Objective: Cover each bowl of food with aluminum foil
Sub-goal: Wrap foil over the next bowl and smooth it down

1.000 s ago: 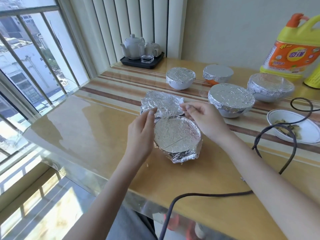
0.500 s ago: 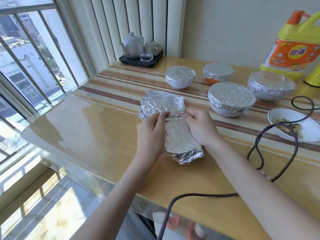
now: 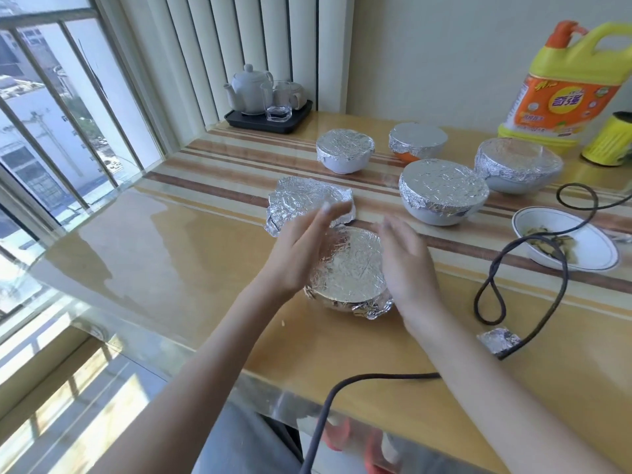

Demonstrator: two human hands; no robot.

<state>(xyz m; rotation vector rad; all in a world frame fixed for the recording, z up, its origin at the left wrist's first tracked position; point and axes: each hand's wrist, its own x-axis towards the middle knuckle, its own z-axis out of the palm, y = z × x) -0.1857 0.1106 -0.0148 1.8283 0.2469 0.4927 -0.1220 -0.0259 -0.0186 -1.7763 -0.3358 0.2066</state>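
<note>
Both hands have lifted off the foil-covered bowl [image 3: 347, 271]; left hand [image 3: 297, 254] and right hand [image 3: 407, 268] flank it, each grip apart, on the glossy tabletop [image 3: 171, 254] by the window [image 3: 51, 131].

My left hand [image 3: 297, 254] and right hand [image 3: 405, 265] flank a foil-covered bowl [image 3: 349, 273] on a glossy wooden table [image 3: 171, 254], fingers straight; both are motion-blurred, so I cannot tell whether they touch the foil. Just behind the bowl lies a crumpled sheet of foil [image 3: 304, 200]. Farther back stand four more foil-covered bowls [image 3: 443, 188]. To the right, an uncovered white dish [image 3: 564, 242] holds food scraps, with a black cable [image 3: 523, 265] looping across it. A small foil scrap [image 3: 497, 340] lies near the cable. A yellow detergent jug [image 3: 567, 87] stands at far right, and a teapot on a black tray [image 3: 266, 119] by the window.
</note>
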